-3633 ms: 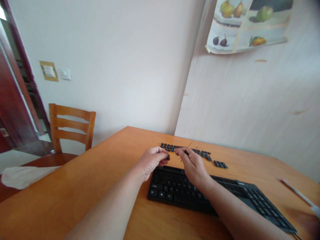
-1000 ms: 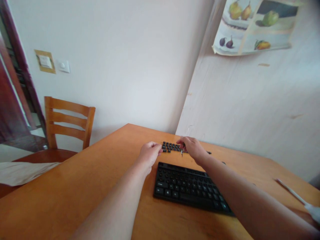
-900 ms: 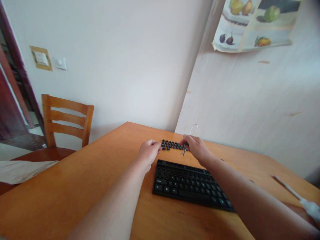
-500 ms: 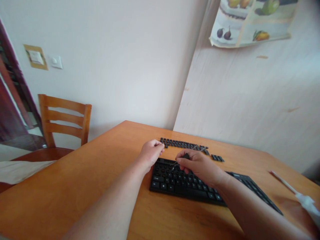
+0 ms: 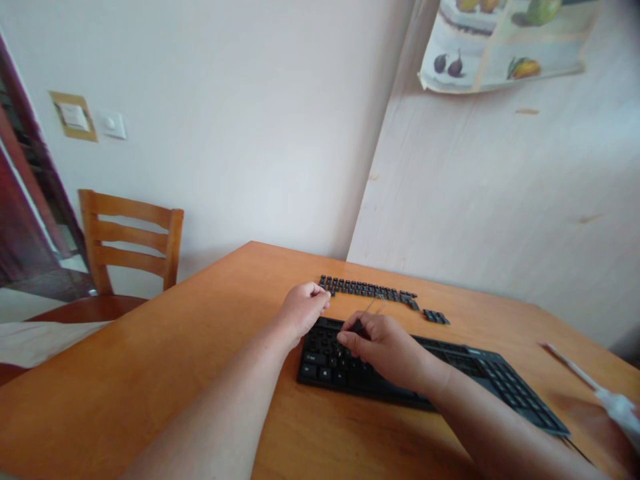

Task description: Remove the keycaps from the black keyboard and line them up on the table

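Observation:
A black keyboard (image 5: 370, 387) lies on the table, with bare key positions at its upper left and caps still on the lower rows. My right hand (image 5: 380, 343) is closed round a wire keycap puller (image 5: 357, 326) with a dark grip, held low over the keyboard's left part. Thin wires stick out above the fingers; the puller's lower end is mostly hidden. My left hand (image 5: 305, 307) is closed with fingertips together, just beyond the keyboard's upper left corner. Whatever it holds, if anything, is hidden. Beside it run rows of loose black keycaps (image 5: 370, 290).
A small group of keycaps (image 5: 436, 317) lies right of the rows. At the table's right is a white stick-like object (image 5: 573, 367) with a pale wrapped end. A cable (image 5: 577, 450) leaves the keyboard's right end. A wooden chair (image 5: 133, 233) stands left of the table (image 5: 225, 300).
My right hand has moved slightly left and down with the keycap puller, whose wires have turned and now reach lower between the keys. My left hand has hardly moved.

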